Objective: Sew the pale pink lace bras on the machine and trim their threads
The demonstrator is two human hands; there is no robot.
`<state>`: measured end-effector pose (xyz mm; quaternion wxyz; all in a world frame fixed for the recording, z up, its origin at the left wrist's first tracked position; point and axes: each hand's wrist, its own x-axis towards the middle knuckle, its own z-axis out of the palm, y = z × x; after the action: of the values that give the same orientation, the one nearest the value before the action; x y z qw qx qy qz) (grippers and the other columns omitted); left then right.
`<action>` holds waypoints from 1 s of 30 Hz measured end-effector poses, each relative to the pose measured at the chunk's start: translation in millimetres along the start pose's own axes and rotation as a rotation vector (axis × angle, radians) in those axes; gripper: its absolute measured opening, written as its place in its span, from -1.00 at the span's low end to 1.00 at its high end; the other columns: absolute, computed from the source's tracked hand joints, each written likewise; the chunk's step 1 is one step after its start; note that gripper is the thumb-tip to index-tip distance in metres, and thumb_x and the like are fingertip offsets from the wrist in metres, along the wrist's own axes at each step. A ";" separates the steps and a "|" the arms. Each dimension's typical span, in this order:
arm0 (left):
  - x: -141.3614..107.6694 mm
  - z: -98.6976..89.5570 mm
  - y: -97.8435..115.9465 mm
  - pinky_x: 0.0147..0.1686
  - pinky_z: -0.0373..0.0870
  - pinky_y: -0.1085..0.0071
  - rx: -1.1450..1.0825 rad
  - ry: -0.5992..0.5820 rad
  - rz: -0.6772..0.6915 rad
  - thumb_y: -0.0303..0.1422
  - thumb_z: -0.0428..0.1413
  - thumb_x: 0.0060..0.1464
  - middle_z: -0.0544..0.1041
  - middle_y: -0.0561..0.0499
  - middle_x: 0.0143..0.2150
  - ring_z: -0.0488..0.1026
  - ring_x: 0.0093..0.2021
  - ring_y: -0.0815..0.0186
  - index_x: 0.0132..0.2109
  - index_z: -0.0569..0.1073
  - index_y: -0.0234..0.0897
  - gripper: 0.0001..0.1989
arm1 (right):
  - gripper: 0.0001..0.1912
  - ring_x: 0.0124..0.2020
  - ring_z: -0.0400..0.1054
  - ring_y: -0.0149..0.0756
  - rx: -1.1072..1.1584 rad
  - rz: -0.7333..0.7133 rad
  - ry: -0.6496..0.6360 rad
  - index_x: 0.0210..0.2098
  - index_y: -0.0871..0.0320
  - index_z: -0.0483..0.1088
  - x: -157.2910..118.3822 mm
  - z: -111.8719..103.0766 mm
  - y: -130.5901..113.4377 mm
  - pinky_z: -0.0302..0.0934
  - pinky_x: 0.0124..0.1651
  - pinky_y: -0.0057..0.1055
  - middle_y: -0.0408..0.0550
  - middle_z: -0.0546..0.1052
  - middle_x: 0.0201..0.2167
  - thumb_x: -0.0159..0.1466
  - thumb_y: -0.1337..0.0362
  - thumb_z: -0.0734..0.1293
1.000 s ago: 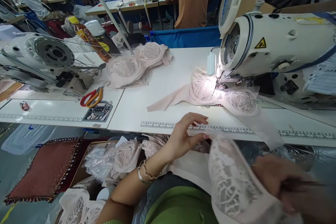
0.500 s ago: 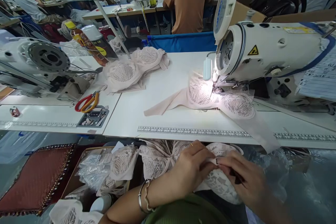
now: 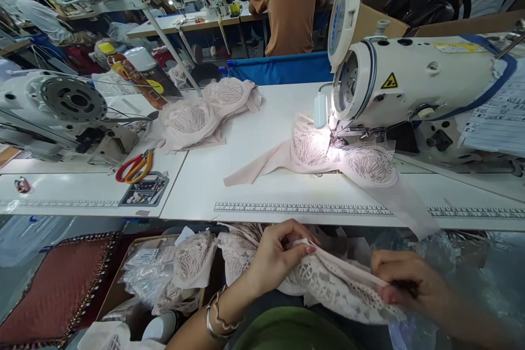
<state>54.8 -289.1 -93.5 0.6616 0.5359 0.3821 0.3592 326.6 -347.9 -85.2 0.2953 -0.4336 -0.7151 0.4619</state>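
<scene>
Over my lap, below the table edge, a pale pink lace bra [image 3: 332,284] is stretched between my hands. My left hand [image 3: 283,254] pinches its upper edge with thumb and fingers. My right hand [image 3: 406,279], a little blurred, grips the edge band farther right. Part of the bra is hidden behind my left hand and forearm. Another pink bra [image 3: 367,164] lies on the table with one cup under the lit needle area of the white sewing machine [image 3: 414,76]; its side wing hangs over the front edge.
More bra pieces [image 3: 191,117] are stacked on the table at left. Red-and-orange-handled scissors [image 3: 139,167] lie near a second sewing machine [image 3: 61,115]. Below stand a box of wrapped pieces [image 3: 141,273] and a red cushion [image 3: 57,290]. A person in brown [image 3: 289,5] sits ahead.
My hands were close together on the fabric; now my right hand has moved right and down, drawing the bra's edge out taut. My left hand has shifted slightly left.
</scene>
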 end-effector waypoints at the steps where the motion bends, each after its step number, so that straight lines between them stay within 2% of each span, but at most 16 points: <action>1: -1.0 -0.6 -0.5 -0.31 0.43 0.41 0.005 -0.011 -0.030 -0.20 0.33 0.11 0.64 -0.11 -0.31 0.55 -0.31 0.24 -0.30 0.55 -0.32 -0.75 | -0.37 -0.61 0.22 -0.41 0.030 -0.010 -0.019 -0.61 0.14 0.41 0.1 -3.3 -1.5 0.10 -0.57 -0.45 -0.11 0.35 -0.57 0.40 -0.17 0.22; 2: -1.6 -1.2 -1.2 -0.31 0.42 0.41 0.006 -0.008 -0.040 -0.20 0.33 0.12 0.64 -0.10 -0.32 0.55 -0.31 0.25 -0.29 0.55 -0.32 -0.75 | -0.39 -0.60 0.25 -0.40 0.033 -0.018 -0.011 -0.58 0.14 0.45 0.1 -5.9 -2.2 0.12 -0.57 -0.45 -0.09 0.38 -0.56 0.40 -0.15 0.23; 4: -1.4 -2.3 -3.6 -0.24 0.46 0.38 -0.008 0.034 0.002 -0.23 0.34 0.10 0.64 -0.10 -0.28 0.57 -0.25 0.23 -0.29 0.56 -0.30 -0.78 | -0.52 -0.54 0.36 -0.33 -0.037 -0.016 0.091 -0.49 0.10 0.54 -0.6 -9.3 -1.3 0.21 -0.54 -0.43 -0.04 0.49 -0.50 0.41 -0.05 0.28; 7: 0.4 -3.5 -9.3 -0.10 0.49 0.31 0.031 0.144 0.163 -0.32 0.39 0.05 0.65 -0.10 -0.20 0.58 -0.13 0.18 -0.34 0.58 -0.28 -0.84 | -0.77 -0.38 0.52 -0.20 -0.235 -0.026 0.317 -0.36 0.00 0.61 -2.7 -9.8 1.3 0.38 -0.40 -0.37 -0.01 0.62 -0.36 0.36 0.10 0.38; 9: 0.6 -3.7 -13.2 -0.08 0.50 0.28 0.065 0.197 0.249 -0.34 0.39 0.05 0.65 -0.10 -0.20 0.58 -0.12 0.16 -0.35 0.58 -0.27 -0.85 | -0.87 -0.30 0.56 -0.15 -0.338 -0.070 0.408 -0.33 -0.04 0.60 -3.8 -7.6 1.9 0.44 -0.30 -0.32 -0.04 0.64 -0.33 0.33 0.17 0.41; 12: -1.3 -2.7 -17.0 -0.11 0.52 0.29 0.053 0.202 0.239 -0.31 0.33 0.14 0.66 -0.10 -0.22 0.60 -0.13 0.16 -0.32 0.53 -0.27 -0.84 | -0.90 -0.32 0.56 -0.14 -0.414 -0.110 0.491 -0.35 -0.04 0.54 -3.5 -0.3 0.3 0.45 -0.24 -0.26 -0.06 0.65 -0.35 0.32 0.24 0.41; 15: -3.4 -1.0 -18.6 -0.16 0.52 0.33 0.071 0.195 0.221 -0.29 0.25 0.22 0.66 -0.10 -0.23 0.61 -0.18 0.20 -0.29 0.48 -0.27 -0.82 | -0.86 -0.41 0.51 -0.19 -0.416 -0.094 0.574 -0.37 -0.01 0.46 -1.2 9.3 -3.0 0.39 -0.35 -0.27 -0.05 0.63 -0.37 0.34 0.27 0.38; 20: -1.5 -1.5 -20.4 -0.14 0.49 0.36 0.078 0.218 0.276 -0.35 0.26 0.21 0.66 -0.07 -0.23 0.60 -0.16 0.21 -0.28 0.53 -0.26 -0.89 | -0.85 -0.56 0.37 -0.32 -0.427 -0.045 0.640 -0.37 0.00 0.40 0.3 18.8 -4.1 0.24 -0.48 -0.34 -0.06 0.61 -0.37 0.35 0.28 0.39; 22: 0.2 -2.2 -20.6 -0.13 0.47 0.36 0.104 0.240 0.321 -0.38 0.30 0.18 0.65 -0.05 -0.23 0.58 -0.16 0.22 -0.29 0.57 -0.25 -0.92 | -0.92 -0.61 0.29 -0.35 -0.469 0.022 0.670 -0.31 -0.01 0.43 0.4 19.6 -3.2 0.23 -0.49 -0.33 -0.10 0.59 -0.43 0.34 0.24 0.40; 24: 1.4 -2.4 -21.0 -0.15 0.45 0.35 0.143 0.263 0.374 -0.40 0.33 0.14 0.64 -0.03 -0.26 0.55 -0.18 0.22 -0.31 0.60 -0.23 -0.94 | -0.97 -0.57 0.33 -0.31 -0.513 0.063 0.687 -0.21 -0.02 0.48 1.4 19.2 -3.3 0.25 -0.46 -0.33 -0.11 0.56 -0.46 0.35 0.23 0.39; 27: 2.1 -2.5 -22.4 -0.14 0.43 0.33 0.184 0.282 0.406 -0.39 0.35 0.12 0.62 -0.03 -0.28 0.52 -0.19 0.21 -0.30 0.63 -0.20 -0.95 | -0.92 -0.45 0.43 -0.26 -0.504 0.019 0.652 -0.20 -0.01 0.54 3.7 14.3 -7.1 0.27 -0.41 -0.34 -0.07 0.59 -0.40 0.36 0.26 0.36; 30: 1.6 -6.1 -20.8 -0.11 0.41 0.30 0.173 0.268 0.387 -0.36 0.36 0.11 0.61 -0.03 -0.29 0.50 -0.19 0.21 -0.31 0.63 -0.21 -0.93 | -0.85 -0.56 0.34 -0.33 -0.393 0.036 0.539 -0.35 0.00 0.54 3.0 0.0 -14.3 0.19 -0.53 -0.36 -0.07 0.57 -0.43 0.35 0.21 0.37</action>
<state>51.4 -288.6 -115.0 0.4755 0.6012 0.3861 0.5132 320.3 -348.0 -72.0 0.3763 -0.6013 -0.6790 0.1891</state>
